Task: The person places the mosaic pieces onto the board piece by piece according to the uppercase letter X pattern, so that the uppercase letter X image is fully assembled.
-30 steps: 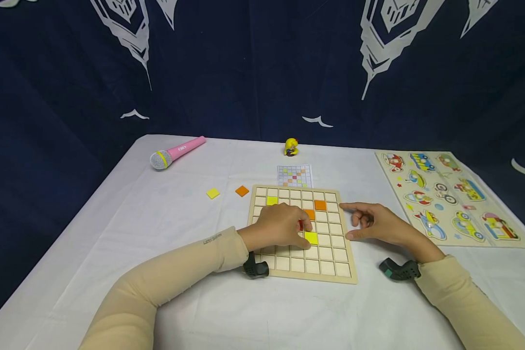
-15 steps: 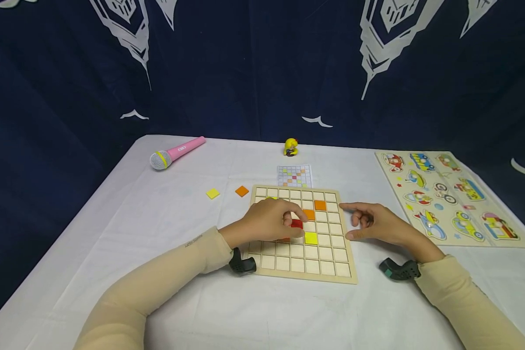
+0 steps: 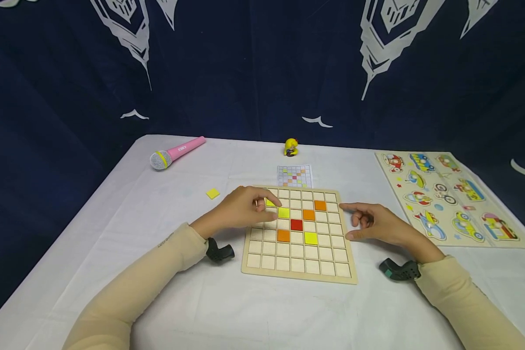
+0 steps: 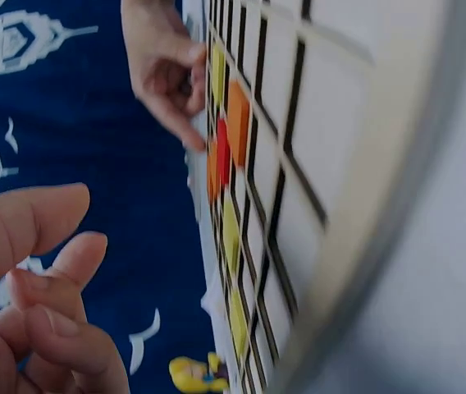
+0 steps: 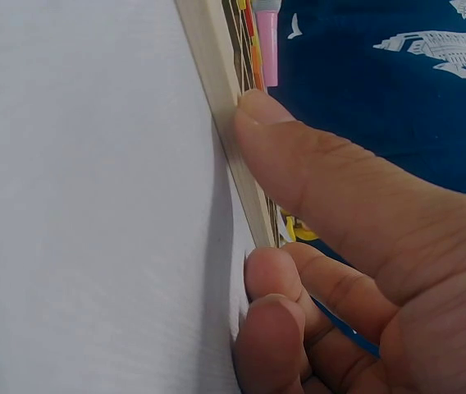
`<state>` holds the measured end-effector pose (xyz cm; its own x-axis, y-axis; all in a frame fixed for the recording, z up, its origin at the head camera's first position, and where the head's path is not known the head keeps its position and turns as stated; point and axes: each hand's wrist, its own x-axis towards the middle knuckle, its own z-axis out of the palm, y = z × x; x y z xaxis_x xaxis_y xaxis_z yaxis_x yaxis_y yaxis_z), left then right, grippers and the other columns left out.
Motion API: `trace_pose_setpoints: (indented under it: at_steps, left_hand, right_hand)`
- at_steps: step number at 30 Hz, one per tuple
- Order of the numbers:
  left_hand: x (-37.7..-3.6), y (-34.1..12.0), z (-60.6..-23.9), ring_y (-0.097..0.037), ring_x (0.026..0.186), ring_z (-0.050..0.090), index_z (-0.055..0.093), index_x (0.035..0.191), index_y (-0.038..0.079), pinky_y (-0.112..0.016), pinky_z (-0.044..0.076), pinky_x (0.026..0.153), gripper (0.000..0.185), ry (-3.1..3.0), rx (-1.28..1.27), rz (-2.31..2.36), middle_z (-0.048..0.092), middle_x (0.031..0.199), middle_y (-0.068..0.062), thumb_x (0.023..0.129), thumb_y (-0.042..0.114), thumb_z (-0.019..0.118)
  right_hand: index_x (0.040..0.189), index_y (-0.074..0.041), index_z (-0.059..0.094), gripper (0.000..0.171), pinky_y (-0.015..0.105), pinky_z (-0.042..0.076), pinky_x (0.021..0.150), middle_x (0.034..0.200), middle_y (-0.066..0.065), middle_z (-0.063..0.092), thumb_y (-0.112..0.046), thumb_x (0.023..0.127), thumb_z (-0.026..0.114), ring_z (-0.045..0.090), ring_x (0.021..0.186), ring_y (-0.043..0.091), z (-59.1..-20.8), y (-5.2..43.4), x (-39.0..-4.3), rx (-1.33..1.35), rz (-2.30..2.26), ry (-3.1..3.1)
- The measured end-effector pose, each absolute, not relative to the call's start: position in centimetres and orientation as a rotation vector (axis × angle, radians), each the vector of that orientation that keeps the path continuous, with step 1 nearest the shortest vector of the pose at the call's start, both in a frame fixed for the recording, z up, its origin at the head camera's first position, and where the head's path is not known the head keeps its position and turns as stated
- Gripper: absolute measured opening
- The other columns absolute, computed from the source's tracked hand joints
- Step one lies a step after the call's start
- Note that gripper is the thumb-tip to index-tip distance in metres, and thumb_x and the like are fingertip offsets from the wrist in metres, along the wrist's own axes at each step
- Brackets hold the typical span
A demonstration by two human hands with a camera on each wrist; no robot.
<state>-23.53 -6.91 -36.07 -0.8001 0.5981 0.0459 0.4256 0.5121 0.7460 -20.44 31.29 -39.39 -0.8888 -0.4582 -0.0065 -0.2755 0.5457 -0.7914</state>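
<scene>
A wooden grid board [image 3: 299, 278] lies on the white table. Set in its squares are a red tile [image 3: 296, 224], several orange tiles [image 3: 283, 236] and several yellow tiles [image 3: 311, 238]. My left hand [image 3: 238, 206] hovers over the board's upper left side, thumb and forefinger apart, with nothing between them. In the left wrist view its fingers [image 4: 48, 308] are bent loosely beside the board. My right hand [image 3: 378, 223] rests at the board's right edge, forefinger and thumb spread along it. The right wrist view has the thumb [image 5: 299, 156] against the wooden edge.
A loose yellow tile [image 3: 213, 193] lies left of the board. Behind the board are a printed grid card [image 3: 294, 176] and a small yellow figure [image 3: 290, 147]. A pink microphone [image 3: 179, 151] lies at back left, a picture puzzle board [image 3: 446, 199] at right.
My left hand has moved left and away from me off the board's middle, uncovering the red tile and an orange one. It now covers the loose orange tile's spot. The right hand stays put.
</scene>
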Motion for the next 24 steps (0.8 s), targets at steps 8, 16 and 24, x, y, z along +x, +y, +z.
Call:
trace_pose_setpoints:
  at_steps: [8,16,24]
  left_hand:
    - [-25.1,-9.5,-35.9,-0.014,0.067,0.045,0.078,0.123,0.007,-0.027,0.035,0.065,0.032,2.489,0.875,1.217,0.048,0.071,0.003,0.094,0.02,0.085]
    - [-26.7,-11.0,-36.6,-0.015,0.068,0.044,0.079,0.122,0.006,-0.027,0.034,0.064,0.03,2.53,0.826,1.267,0.048,0.071,0.003,0.095,0.016,0.084]
    - [-28.3,-12.1,-37.1,-0.014,0.069,0.044,0.079,0.125,0.011,-0.028,0.034,0.064,0.032,2.624,0.619,1.211,0.051,0.079,0.001,0.095,0.022,0.082]
  right_hand:
    - [0.147,0.015,0.054,0.073,0.026,0.042,0.065,0.093,0.005,0.058,-0.002,0.086,0.089,0.048,0.074,0.012,-39.3,31.2,-20.4,-0.624,-1.259,2.572]
    - [0.147,0.016,0.054,0.072,0.025,0.042,0.065,0.093,0.005,0.059,-0.002,0.086,0.089,0.048,0.073,0.012,-39.4,31.3,-20.5,-0.637,-1.264,2.57]
    - [0.146,0.016,0.054,0.072,0.026,0.042,0.064,0.093,0.005,0.059,0.0,0.086,0.089,0.048,0.072,0.012,-39.4,31.3,-20.5,-0.662,-1.279,2.566]
